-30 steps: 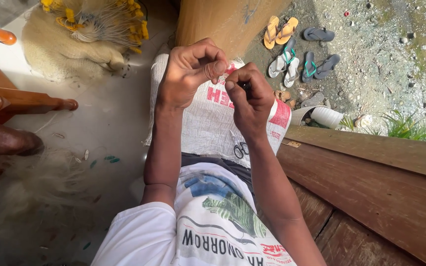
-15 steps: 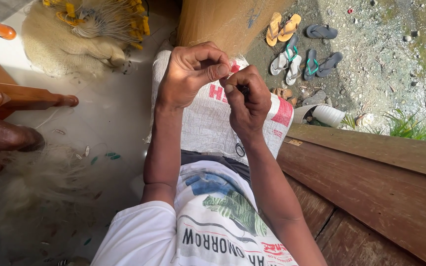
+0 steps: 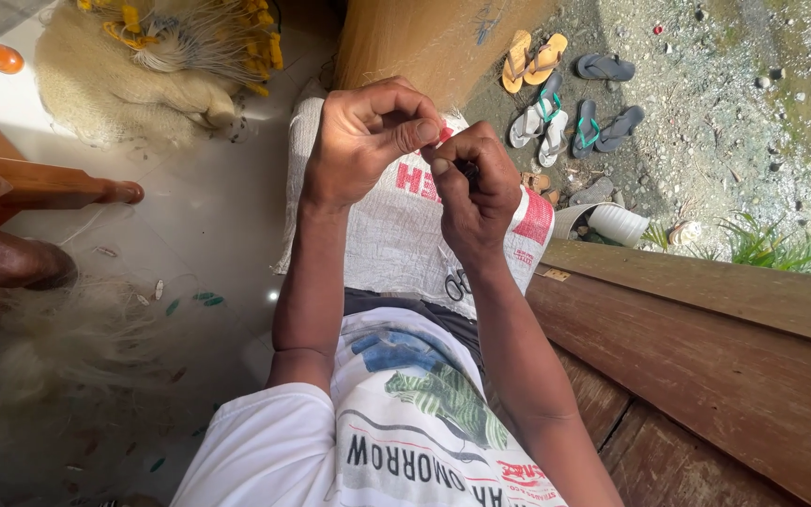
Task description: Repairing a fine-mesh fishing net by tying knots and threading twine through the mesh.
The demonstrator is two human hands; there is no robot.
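My left hand (image 3: 360, 141) and my right hand (image 3: 474, 188) are raised together over a white woven sack (image 3: 396, 235) that lies across my lap. The fingertips of both hands meet and pinch something very small and dark (image 3: 469, 169); what it is cannot be made out. Thin, pale net line seems to run from my hands, too fine to follow. My white printed shirt fills the bottom of the view.
A heap of pale fishing net with yellow floats (image 3: 171, 47) lies on the floor at upper left. Wooden furniture (image 3: 39, 188) stands at left. More net (image 3: 58, 347) spreads at lower left. Several sandals (image 3: 565, 94) lie on gravel beyond a wooden plank wall (image 3: 706, 319).
My hands have stayed together, with small shifts of the fingers; the right hand has dropped slightly and its fingers curled tighter.
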